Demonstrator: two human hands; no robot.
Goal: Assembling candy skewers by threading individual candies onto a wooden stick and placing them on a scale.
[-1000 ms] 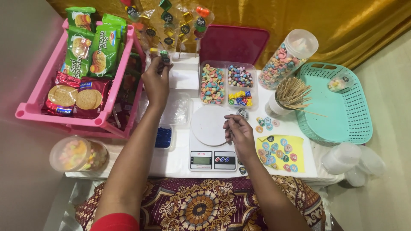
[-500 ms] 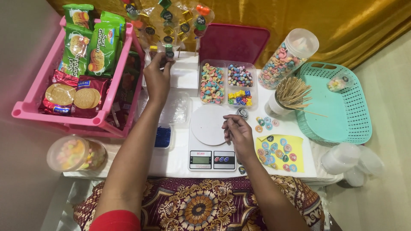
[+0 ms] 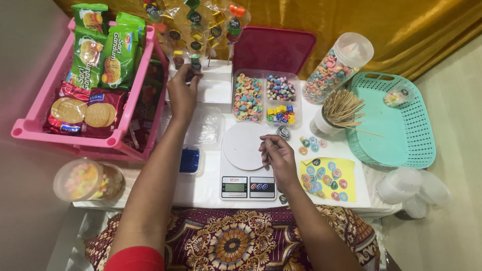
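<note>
Left grip: I see my left hand (image 3: 182, 94) stretched far forward, fingers pinched shut on a wrapped candy skewer (image 3: 196, 64) whose foot meets the white foam block (image 3: 213, 85).
Right grip: my right hand (image 3: 277, 156) rests over the near right edge of the scale's round white platter (image 3: 242, 145), fingers curled in; I cannot tell whether they pinch anything.
Where the skewer lies: at the far side of the tabletop (image 3: 206, 185), just ahead of my left fingertips, among the other wrapped skewers (image 3: 216, 25) standing on the block.
Long axis: the stick stands nearly upright, so from my overhead view it runs away from me toward the gold curtain (image 3: 401, 25).
Nearer hand: left, already on it; the right sits well apart, close to my body.
Materials: skewers wear crinkly clear film with small dark round labels; the block looks soft and matte.
Beside the block: a clear divided box (image 3: 266, 98) of pastel cereal rings and small beads, its dark red lid (image 3: 273, 50) propped behind.
Right side: a cup of bare wooden sticks (image 3: 339, 108), a tilted clear jar (image 3: 337, 68) of rings, a teal plastic basket (image 3: 411, 145), a yellow sheet of round stickers (image 3: 329, 178).
Left side: a pink crate (image 3: 30, 128) of glossy biscuit packets.
</note>
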